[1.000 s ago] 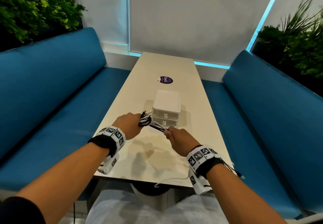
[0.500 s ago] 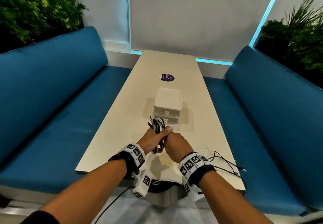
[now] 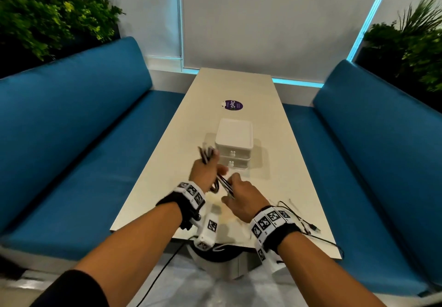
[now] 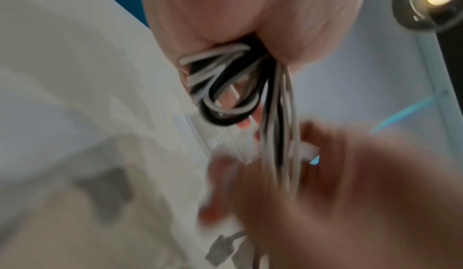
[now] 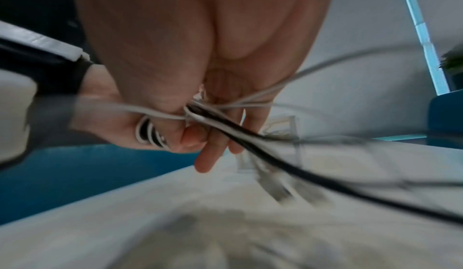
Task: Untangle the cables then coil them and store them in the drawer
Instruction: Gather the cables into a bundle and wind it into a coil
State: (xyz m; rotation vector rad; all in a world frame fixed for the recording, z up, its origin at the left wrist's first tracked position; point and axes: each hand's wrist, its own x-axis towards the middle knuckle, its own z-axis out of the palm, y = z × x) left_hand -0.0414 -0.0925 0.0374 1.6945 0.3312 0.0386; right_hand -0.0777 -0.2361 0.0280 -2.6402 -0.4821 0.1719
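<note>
tabletop (image 3: pixel 239 86): long pale one between two blue benches; everything for this job sits at my end of it.

drawer unit (image 3: pixel 234 134): small white two-drawer box, mid-table, just past my hands. Both drawers look closed from the head view, so one has to be opened before anything goes in.

cables (image 3: pixel 223 183): the black-and-white bundle is up off the tabletop, stretched between my two hands. A few loose ends (image 3: pixel 296 215) trail on the tabletop near my right wrist.

left hand (image 3: pixel 204 175): fingers curled round the looped part of the bundle, with some ends poking out the top.

right hand (image 3: pixel 241 195): pinching the running strands, fingers partly spread.

step: I'd say coiling, wrapping strands onto the loops in my left hand. Not finished, since slack is left out.

next move: probably feed the trailing slack round the loop, keeping the left grip firm so it doesn't spring apart.

left wrist view: shows the actual loops (image 4: pixel 225 87), white and black wound together, plus a connector (image 4: pixel 220 251) dangling low. The head view just gives a blurry streak there.

right wrist view: shows strands (image 5: pixel 250 132) fanning out from my pinch, one white line going off to the right. Pretty smeared though, so I can't tell whether any knots remain.
</note>
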